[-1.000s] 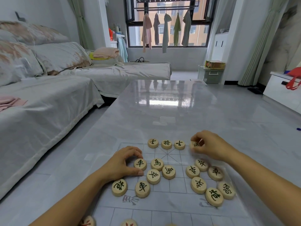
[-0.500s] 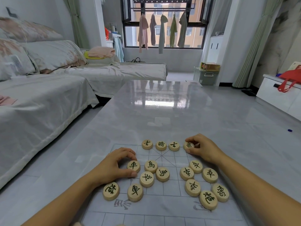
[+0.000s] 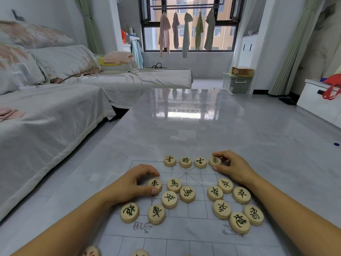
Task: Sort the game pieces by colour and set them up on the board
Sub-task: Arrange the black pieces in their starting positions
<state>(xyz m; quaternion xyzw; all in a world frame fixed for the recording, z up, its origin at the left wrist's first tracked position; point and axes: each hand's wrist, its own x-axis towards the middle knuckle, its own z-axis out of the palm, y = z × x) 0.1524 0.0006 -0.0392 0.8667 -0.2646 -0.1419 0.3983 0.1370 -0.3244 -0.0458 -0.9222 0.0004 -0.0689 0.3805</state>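
Now left hand (image 3: 134, 183) pinches chariot piece (image 3: 154, 184), right hand (image 3: 232, 169) pinches elephant piece (image 3: 215, 161); I fear dragging chariot piece knocks horse piece (image 3: 174, 184) just beside.

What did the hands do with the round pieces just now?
The right hand brought the end piece into line at the right end of the far row; its face now shows, with fingers still round it. The left hand still pinches the left piece. The other pieces have not moved.
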